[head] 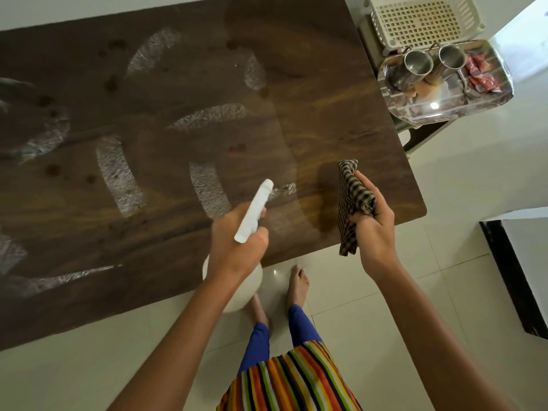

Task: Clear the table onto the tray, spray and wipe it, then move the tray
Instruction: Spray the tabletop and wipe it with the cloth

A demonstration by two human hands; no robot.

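Several curved bands of white spray foam (pixel 207 189) lie across the dark wooden table (pixel 341 114), mostly on its left and middle parts, with small dark stains scattered among them. Over the near edge of the table, the left hand (pixel 237 247) grips a white spray bottle (pixel 255 210); its fingers are wrapped around the neck under the trigger head, and the nozzle points out over the tabletop. The bottle's round white body shows below the wrist. Just to the right, the right hand (pixel 372 223) holds a bunched brown-and-cream checked cloth (pixel 354 200), thumb and fingers pinching the folds, with one end hanging down past the table edge. The cloth is lifted clear of the wood. Well apart, beyond the far right corner of the table, a shiny metal tray (pixel 430 111) sits on a stand, carrying two steel mugs (pixel 418 62) and red packets (pixel 480 75). Behind the tray is a cream perforated plastic basket (pixel 421 22). Bare feet stand on pale floor tiles.
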